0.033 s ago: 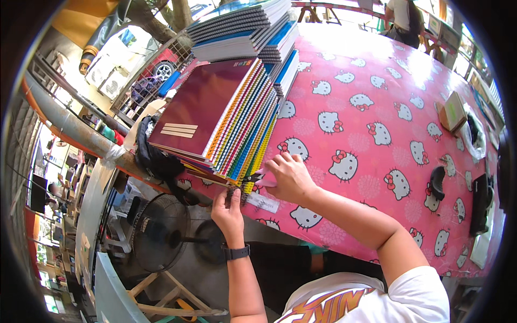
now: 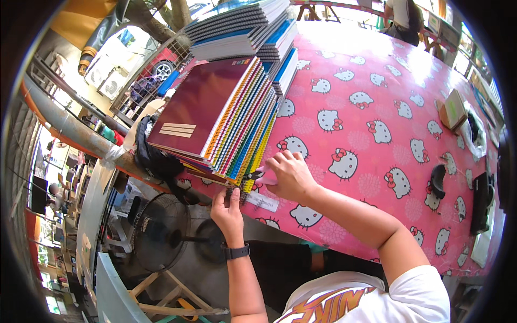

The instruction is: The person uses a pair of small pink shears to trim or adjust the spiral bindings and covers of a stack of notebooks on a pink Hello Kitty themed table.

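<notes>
1. One dark coil (image 2: 243,196) sits by the near corner of the notebook stack (image 2: 202,107); the left hand (image 2: 228,214), at the coil's 7 o'clock, pinches it between thumb and fingertips.
2. At the coil's 2 o'clock, the right hand (image 2: 291,175) has its fingers closed round a pliers-like tool (image 2: 256,175) with lilac handles; how far the jaws part, and whether they touch the coil, I cannot tell.
3. Toward 12 o'clock rises the stack, maroon cover uppermost, multicoloured spirals facing 3 o'clock.
4. Just beside the coil, at 4 o'clock, a white strip (image 2: 264,202) lies on the pink table (image 2: 358,196).
5. Farther out: blue-and-white notebooks (image 2: 223,51) at 12, a black curved object (image 2: 437,183) at 3, a fan (image 2: 160,231) at 8.
</notes>
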Motion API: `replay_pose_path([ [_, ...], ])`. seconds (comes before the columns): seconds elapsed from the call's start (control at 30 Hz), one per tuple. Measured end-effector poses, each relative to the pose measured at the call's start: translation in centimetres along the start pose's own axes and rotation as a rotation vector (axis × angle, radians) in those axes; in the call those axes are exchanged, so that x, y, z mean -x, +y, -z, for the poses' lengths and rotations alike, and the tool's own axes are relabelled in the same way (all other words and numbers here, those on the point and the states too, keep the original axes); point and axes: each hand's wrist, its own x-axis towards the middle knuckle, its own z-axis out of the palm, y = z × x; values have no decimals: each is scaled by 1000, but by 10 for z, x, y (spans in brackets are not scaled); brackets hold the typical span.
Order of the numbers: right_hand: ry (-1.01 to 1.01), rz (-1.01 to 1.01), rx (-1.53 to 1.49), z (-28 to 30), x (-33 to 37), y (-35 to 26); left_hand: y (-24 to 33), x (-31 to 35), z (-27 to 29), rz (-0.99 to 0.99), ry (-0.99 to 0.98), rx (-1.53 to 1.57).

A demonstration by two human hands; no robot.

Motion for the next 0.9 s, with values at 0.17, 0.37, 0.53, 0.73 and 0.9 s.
replay_pose_path([
  [0.17, 36, 59, -22, -5, -5, -2, -4, 0, 4, -259, 34, -148],
  [0.37, -48, 36, -79, -10, -12, 3, 4, 3, -2, -303, 53, -258],
  [0.53, -298, -99, -255, 3, -18, 2, 2, 1, 1, -325, 55, -309],
  [0.73, -142, 20, -80, 4, -3, 10, 7, 6, 1, -425, 107, -511],
  [0.9, -250, -89, 162, 11, 19, 54, 4, 17, 12, -292, 64, -233],
])
